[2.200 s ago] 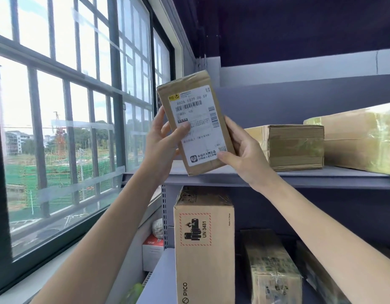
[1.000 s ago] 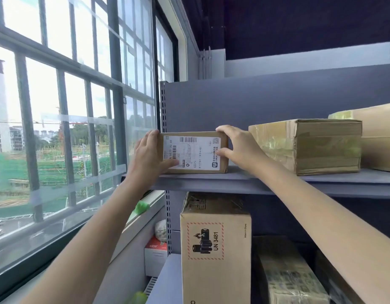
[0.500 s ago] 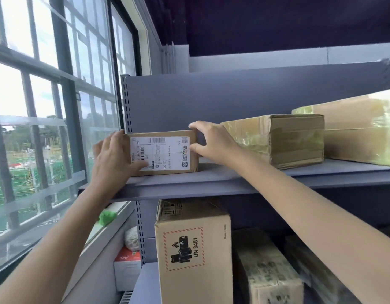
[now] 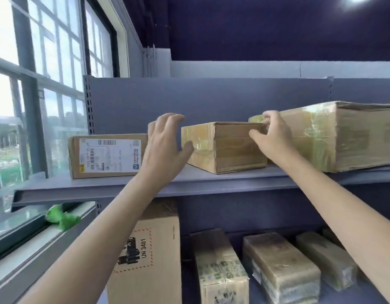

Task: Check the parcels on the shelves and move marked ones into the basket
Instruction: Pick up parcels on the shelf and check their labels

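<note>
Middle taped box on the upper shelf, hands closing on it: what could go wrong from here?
1. The taped box is wrapped in glossy tape. The left hand is open, with only the thumb near it, and the right hand pinches just the far top corner, so it may slip.
2. It sits angled near the shelf edge; a one-sided pull could swing it off.
3. The right hand is squeezed against the large taped box and might drag it.

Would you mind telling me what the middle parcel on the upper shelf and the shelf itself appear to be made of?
The middle parcel looks like brown corrugated cardboard wrapped in glossy clear tape, judging by its shiny, yellowish sheen. The upper shelf seems to be painted sheet metal, matte grey-blue: it has a thin folded front lip.
</note>
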`<action>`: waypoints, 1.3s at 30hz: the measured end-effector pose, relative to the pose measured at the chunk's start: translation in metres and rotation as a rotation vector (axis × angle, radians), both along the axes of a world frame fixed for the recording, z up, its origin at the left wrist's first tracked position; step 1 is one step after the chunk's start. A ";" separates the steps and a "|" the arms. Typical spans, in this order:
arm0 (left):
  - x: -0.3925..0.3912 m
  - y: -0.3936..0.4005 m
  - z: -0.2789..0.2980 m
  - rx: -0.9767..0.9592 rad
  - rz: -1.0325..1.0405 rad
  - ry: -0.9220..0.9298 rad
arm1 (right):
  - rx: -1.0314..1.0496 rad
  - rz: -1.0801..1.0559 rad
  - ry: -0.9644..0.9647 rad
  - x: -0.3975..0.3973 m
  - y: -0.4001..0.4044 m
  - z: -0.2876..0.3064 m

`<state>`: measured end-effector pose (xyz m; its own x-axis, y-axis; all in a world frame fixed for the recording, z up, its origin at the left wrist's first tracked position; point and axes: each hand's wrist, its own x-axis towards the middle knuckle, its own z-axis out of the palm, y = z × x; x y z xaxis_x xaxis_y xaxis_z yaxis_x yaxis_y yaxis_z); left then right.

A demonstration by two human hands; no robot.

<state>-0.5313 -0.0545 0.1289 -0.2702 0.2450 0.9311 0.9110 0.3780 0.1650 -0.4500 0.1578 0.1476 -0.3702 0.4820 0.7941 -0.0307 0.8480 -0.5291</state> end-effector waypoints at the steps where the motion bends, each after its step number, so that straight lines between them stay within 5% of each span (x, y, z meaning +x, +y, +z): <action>1: 0.003 0.012 -0.001 -0.024 0.013 -0.042 | -0.051 0.022 -0.043 0.000 0.005 -0.004; 10: 0.014 0.079 -0.006 -0.273 0.166 -0.622 | -0.430 0.339 -0.312 -0.006 0.044 -0.013; 24: 0.071 0.040 0.016 0.250 -0.456 -0.570 | -0.278 0.750 0.157 0.062 0.009 0.004; 29: 0.093 0.021 0.024 0.288 -0.514 -0.502 | -0.078 0.671 0.121 0.086 -0.010 0.005; 33: 0.104 0.017 0.029 0.269 -0.526 -0.461 | 0.213 0.379 -0.013 0.093 -0.019 0.003; 39: 0.110 0.015 0.037 0.165 -0.565 -0.386 | 0.221 0.204 0.275 0.085 -0.011 -0.001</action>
